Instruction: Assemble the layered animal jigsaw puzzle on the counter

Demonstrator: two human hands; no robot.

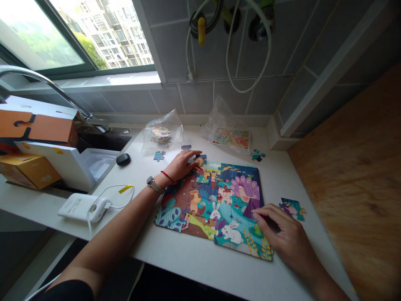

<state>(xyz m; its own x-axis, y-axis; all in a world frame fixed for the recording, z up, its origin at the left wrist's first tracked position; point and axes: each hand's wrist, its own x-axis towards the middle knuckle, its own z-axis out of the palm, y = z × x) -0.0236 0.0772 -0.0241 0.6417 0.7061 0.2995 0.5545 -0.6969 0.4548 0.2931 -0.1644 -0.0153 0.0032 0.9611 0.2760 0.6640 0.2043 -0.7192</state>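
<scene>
- Well, the jigsaw puzzle (216, 205) lies flat on the white counter (184, 255), between the person's two hands, and I'd judge it mostly assembled.
- Rabbits, a fox-like animal and a peacock are already whole enough to recognise.
- The left hand (183, 165) reaches across the upper left, fingers stretched out, with a loose piece (201, 159) at its fingertips; whether they grip it, I can't tell.
- The right hand (283, 228) is at the right edge, thumb and forefinger brought together over the picture; I can't make out anything between them.
- What seems left: two pieces (159, 156) beyond the left hand, dark teal ones (257, 155) past the far right corner, and more (291, 208) beside the right hand.
- The top border looks uneven near the left hand, so that stretch is probably unfinished; the hand hides part of it.
- Behind, a clear bag (161, 133) holds a small heap of colourful bits, still bagged.
</scene>
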